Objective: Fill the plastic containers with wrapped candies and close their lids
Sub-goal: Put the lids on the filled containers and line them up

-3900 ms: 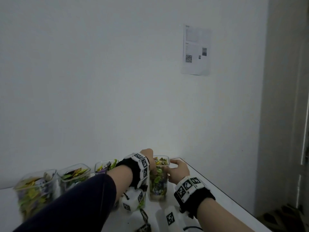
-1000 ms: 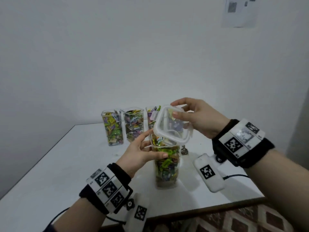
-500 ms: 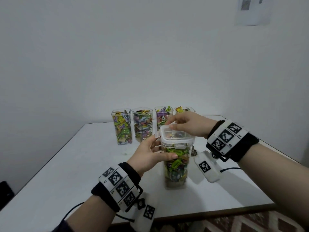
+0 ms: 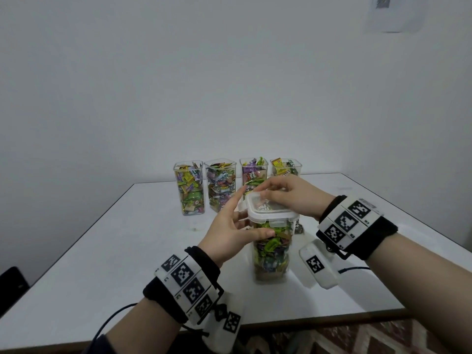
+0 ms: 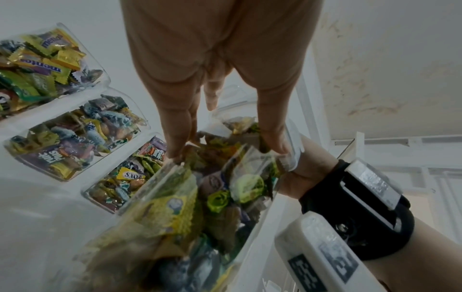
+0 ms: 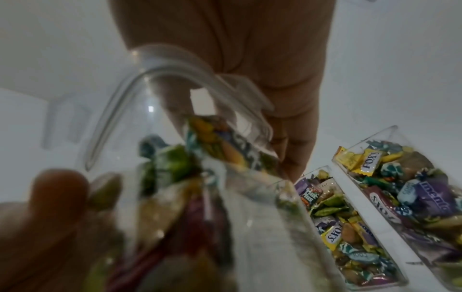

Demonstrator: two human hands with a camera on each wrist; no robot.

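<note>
From the head view, a tall clear container (image 4: 272,254) packed with wrapped candies stands upright on the white table (image 4: 102,251), near the front edge and between the two forearms. A clear lid (image 4: 270,209) sits on its mouth. The left hand (image 4: 231,232) holds the container just under the lid, thumb laid across the near face and fingers stretched up along the left side. The right hand (image 4: 291,198) rests on top of the lid from the right, fingers bent down onto its far edge. Four more candy-filled containers (image 4: 190,187) stand in a row toward the far side of the table, all without lids. Both wrists carry black bands with white marker tiles, and a paper sheet (image 4: 394,12) hangs on the wall at upper right.

In the left wrist view, the left hand (image 5: 215,69) has its thumb and fingers spread round the top of the container (image 5: 200,207), tips touching the walls below the lid (image 5: 290,142). Three of the open containers (image 5: 72,134) lie to the left.

In the right wrist view, blurred, the right hand (image 6: 250,65) lies over the lid (image 6: 175,79) with fingers curved over its rim; a left thumb (image 6: 57,189) presses the near wall of the container (image 6: 225,227). Two open containers (image 6: 405,187) show at right.
</note>
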